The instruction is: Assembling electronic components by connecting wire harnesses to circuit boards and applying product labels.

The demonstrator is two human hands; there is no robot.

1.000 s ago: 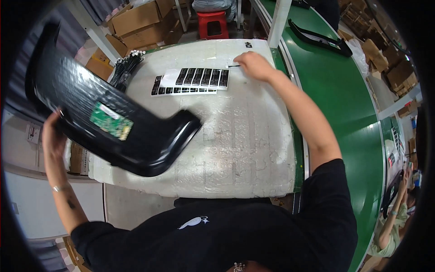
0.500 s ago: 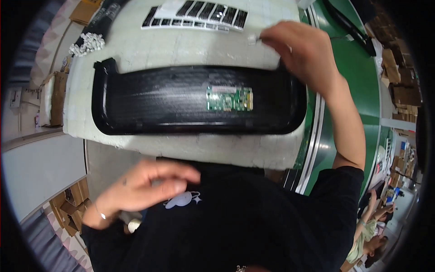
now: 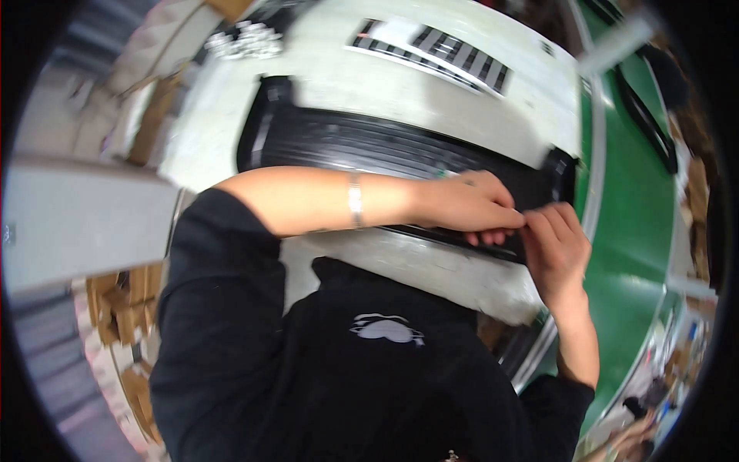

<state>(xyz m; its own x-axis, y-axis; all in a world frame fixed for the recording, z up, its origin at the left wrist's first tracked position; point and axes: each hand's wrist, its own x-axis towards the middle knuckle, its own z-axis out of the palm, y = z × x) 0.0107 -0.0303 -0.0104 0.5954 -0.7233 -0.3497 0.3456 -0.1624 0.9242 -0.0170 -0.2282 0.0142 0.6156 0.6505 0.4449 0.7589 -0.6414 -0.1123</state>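
Observation:
A long black plastic housing point(image 3: 339, 138) with raised ends lies on the pale padded work surface. My left forearm crosses over it, and my left hand point(image 3: 466, 204) is closed above its right half. There its fingertips meet those of my right hand point(image 3: 556, 242), which is pinched closed near the housing's right end. Whatever is between the fingers is too small or hidden to make out. Only a blurred green sliver of the circuit board point(image 3: 443, 175) shows; my left hand covers the rest.
Black-and-white strip sheets point(image 3: 454, 58) lie on the far part of the surface. A pile of small white pieces point(image 3: 245, 40) sits at the far left. To the right runs a green table point(image 3: 627, 254) bearing a long black curved part point(image 3: 645, 112). Cardboard boxes point(image 3: 127, 304) are at the left.
My left hand has swung up from near my body across the housing, over the circuit board. The right hand has come nearer to meet it; the small white connector it held is out of sight.

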